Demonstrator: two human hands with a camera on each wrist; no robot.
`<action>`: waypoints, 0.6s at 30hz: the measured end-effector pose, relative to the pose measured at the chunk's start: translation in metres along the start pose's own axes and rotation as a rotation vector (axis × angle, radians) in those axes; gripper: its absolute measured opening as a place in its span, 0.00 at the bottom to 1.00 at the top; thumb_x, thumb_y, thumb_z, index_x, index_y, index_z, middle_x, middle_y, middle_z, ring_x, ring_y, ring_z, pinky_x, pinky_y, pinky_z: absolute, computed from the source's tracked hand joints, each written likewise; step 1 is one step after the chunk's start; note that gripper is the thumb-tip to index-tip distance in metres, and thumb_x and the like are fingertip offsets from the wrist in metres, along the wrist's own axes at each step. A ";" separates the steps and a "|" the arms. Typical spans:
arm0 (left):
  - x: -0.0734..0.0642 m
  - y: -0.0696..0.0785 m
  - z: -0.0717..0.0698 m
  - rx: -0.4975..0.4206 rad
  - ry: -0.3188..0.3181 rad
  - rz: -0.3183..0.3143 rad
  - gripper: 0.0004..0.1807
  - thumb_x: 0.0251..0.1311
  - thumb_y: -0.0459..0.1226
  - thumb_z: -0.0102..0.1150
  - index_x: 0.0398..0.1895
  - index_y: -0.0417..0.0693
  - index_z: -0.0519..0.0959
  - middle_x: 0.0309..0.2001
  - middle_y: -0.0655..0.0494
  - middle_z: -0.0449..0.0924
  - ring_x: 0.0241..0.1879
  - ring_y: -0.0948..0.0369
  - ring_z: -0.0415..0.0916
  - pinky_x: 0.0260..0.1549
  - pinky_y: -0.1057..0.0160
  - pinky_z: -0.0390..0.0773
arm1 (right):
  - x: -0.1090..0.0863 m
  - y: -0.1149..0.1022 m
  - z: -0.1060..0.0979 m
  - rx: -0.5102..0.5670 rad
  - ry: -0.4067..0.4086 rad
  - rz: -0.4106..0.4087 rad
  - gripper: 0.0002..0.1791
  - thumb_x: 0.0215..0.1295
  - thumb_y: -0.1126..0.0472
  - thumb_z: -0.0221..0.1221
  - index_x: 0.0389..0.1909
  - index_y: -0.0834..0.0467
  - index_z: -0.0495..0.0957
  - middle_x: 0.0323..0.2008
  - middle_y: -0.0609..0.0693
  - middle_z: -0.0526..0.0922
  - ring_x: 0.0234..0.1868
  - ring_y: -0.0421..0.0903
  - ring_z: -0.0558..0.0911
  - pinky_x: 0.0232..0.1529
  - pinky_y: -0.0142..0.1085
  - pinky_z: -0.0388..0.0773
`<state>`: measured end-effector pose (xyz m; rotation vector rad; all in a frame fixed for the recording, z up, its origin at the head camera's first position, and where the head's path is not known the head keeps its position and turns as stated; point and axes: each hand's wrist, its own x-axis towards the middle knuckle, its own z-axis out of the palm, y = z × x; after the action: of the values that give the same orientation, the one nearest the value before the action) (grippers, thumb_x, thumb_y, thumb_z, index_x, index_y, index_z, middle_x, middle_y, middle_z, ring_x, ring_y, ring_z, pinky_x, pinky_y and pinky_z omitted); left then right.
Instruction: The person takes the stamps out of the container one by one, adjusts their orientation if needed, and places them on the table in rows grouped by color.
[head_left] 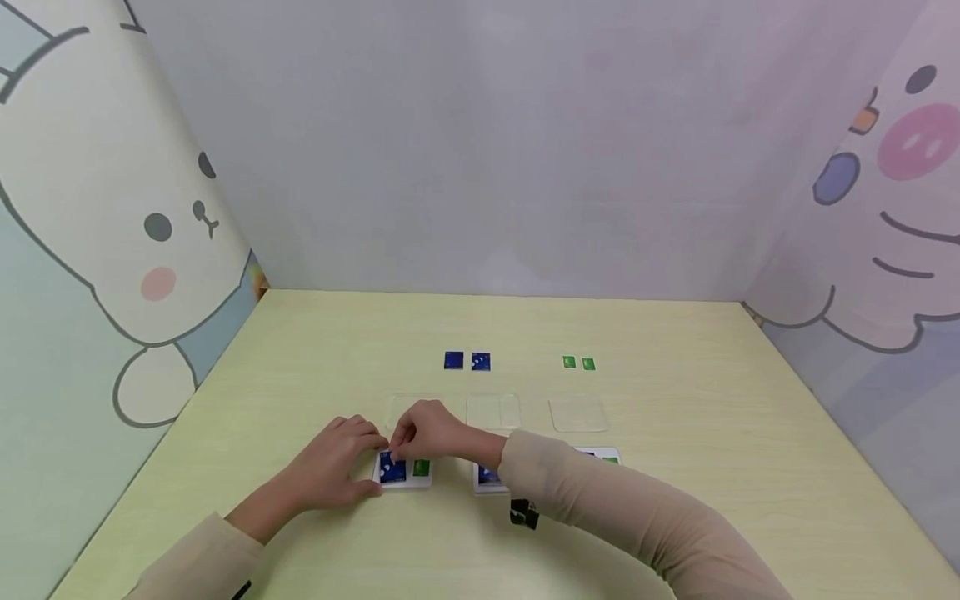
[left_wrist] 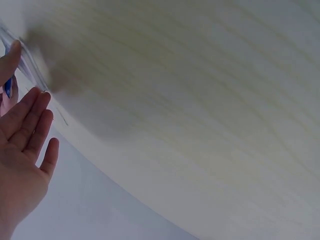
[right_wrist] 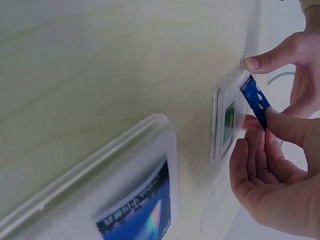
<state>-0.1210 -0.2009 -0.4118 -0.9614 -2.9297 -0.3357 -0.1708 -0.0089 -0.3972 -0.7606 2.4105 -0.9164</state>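
Blue with white marks, a small square stamp (right_wrist: 256,97) slants at the left part of a white rectangular plastic case (head_left: 408,483) — pinched between the thumb and finger of the right hand (head_left: 433,429). The left hand (head_left: 337,458), fingers extended and thumb apart from them, touches the edges at the case's left end. A small green rectangular stamp (head_left: 422,468) lies in the case's right part. Right of the case sits another white rectangular case (head_left: 487,488) (partly hidden by a beige sleeve (head_left: 570,475)). Beyond the first case lie clear rounded-corner plastic rectangles (head_left: 577,414) — and farther beyond it, two dark-blue square stamps (head_left: 453,360).
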 end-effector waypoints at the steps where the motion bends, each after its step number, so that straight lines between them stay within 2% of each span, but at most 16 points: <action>1: 0.000 0.000 0.000 0.000 0.000 0.000 0.25 0.45 0.49 0.75 0.45 0.47 0.83 0.44 0.58 0.83 0.47 0.58 0.75 0.51 0.51 0.73 | 0.000 0.000 0.000 0.009 -0.004 0.007 0.03 0.58 0.63 0.68 0.31 0.59 0.87 0.28 0.50 0.88 0.23 0.31 0.74 0.27 0.20 0.70; 11: 0.000 0.001 -0.001 -0.007 -0.011 -0.010 0.26 0.45 0.50 0.74 0.45 0.47 0.83 0.44 0.58 0.83 0.48 0.58 0.76 0.53 0.49 0.74 | 0.001 0.001 -0.001 0.063 -0.024 0.067 0.03 0.59 0.62 0.68 0.31 0.59 0.87 0.28 0.51 0.88 0.23 0.33 0.75 0.26 0.22 0.69; 18: 0.000 0.001 0.000 -0.005 -0.008 -0.008 0.26 0.45 0.50 0.74 0.46 0.46 0.83 0.45 0.58 0.83 0.48 0.57 0.76 0.53 0.50 0.74 | 0.002 0.002 -0.001 0.092 -0.037 0.059 0.03 0.59 0.64 0.68 0.32 0.60 0.87 0.29 0.53 0.89 0.23 0.34 0.75 0.25 0.22 0.69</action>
<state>-0.1209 -0.2002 -0.4112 -0.9543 -2.9416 -0.3403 -0.1731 -0.0085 -0.3983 -0.6633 2.3280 -0.9742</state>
